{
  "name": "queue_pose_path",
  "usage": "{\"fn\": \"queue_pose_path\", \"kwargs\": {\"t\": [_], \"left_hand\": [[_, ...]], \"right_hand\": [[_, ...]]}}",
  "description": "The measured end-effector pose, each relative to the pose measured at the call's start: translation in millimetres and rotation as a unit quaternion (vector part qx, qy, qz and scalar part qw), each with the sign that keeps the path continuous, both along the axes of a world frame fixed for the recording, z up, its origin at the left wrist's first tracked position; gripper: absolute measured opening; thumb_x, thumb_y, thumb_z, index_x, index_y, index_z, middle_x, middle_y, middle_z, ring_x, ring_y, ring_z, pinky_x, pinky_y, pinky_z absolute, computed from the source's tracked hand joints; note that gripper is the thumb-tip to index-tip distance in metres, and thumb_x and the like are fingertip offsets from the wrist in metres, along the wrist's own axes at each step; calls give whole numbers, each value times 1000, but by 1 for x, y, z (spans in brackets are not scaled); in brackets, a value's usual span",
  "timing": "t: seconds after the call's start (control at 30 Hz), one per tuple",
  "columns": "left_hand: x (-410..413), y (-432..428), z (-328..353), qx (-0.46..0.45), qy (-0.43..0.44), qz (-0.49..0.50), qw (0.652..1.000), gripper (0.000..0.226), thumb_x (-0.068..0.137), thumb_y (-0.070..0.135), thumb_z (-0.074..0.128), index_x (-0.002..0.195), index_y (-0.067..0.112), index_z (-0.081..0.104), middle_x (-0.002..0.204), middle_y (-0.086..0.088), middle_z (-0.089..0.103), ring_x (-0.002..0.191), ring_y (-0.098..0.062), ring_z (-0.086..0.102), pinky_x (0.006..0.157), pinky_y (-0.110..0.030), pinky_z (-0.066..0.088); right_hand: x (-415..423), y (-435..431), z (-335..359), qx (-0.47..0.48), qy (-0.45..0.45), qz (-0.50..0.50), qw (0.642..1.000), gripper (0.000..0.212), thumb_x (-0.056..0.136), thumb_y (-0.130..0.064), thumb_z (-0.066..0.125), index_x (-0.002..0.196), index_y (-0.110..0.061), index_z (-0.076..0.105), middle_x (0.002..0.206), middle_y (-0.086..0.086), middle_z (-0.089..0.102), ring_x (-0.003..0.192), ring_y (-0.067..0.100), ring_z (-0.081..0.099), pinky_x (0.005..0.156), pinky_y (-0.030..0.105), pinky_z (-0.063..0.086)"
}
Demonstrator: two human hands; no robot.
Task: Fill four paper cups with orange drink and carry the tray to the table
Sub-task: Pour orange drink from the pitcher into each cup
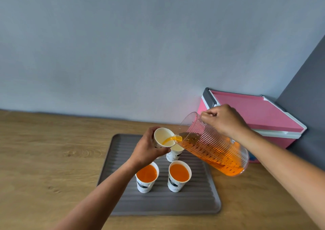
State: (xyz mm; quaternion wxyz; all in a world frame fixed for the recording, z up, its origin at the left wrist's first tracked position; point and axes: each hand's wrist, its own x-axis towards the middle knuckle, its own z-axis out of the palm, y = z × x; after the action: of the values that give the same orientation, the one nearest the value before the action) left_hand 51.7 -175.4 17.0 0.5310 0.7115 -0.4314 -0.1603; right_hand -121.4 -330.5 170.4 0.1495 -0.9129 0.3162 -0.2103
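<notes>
Mid-frame, left hand (146, 148) grips tilted cup (163, 138); right hand (224, 120) grips pouring jug (213, 146); overtilting could spill onto tray (158, 205).

Orange drink (182, 172); white cups (177, 185) with black print; ribbed grey tray (198, 199); pink cooler (260, 113); woodgrain counter (52, 159).

cups (147, 177) – 4 | pitcher (213, 146) – 1 | tray (163, 203) – 1 | cooler box (260, 113) – 1 | hands (146, 148) – 2
</notes>
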Motion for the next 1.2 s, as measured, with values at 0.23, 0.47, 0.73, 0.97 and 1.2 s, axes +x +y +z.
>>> {"fn": "queue_pose_path", "kwargs": {"t": [0.23,0.47,0.73,0.97,1.2], "left_hand": [[-3,-2,-3,-6,10,-5,1000,77,68,31,87,130,29,42,121,11,57,109,-9,57,89,-33,55],[-2,-2,-4,-3,14,-3,1000,75,69,33,86,129,31,42,120,13,56,108,-8,58,90,-32,55],[-1,-1,-6,-6,21,-2,1000,75,68,34,86,129,31,42,119,14,57,107,-7,58,88,-28,54],[-1,0,-5,-4,29,-5,1000,74,69,33,86,128,33,42,117,16,56,106,-6,59,86,-25,53],[0,1,-5,-4,30,-6,1000,75,69,32,86,129,30,42,118,13,58,105,-6,58,83,-21,51]], "right_hand": [[0,3,4,-3,12,10,1000,47,91,-37,58,47,-30,43,37,-31,46,48,5,43,55,23,32],[2,1,2,-6,8,7,1000,46,90,-40,60,47,-32,46,40,-17,41,50,2,45,57,23,34],[6,3,3,-18,20,10,1000,43,90,-40,59,50,-32,48,43,-18,41,49,1,45,55,22,32],[8,3,2,-21,30,9,999,34,89,-43,58,57,-32,58,52,-23,55,53,3,54,57,21,38],[10,0,-2,-24,41,5,999,33,88,-45,56,63,-26,67,73,-14,70,56,4,59,59,23,45]]}}
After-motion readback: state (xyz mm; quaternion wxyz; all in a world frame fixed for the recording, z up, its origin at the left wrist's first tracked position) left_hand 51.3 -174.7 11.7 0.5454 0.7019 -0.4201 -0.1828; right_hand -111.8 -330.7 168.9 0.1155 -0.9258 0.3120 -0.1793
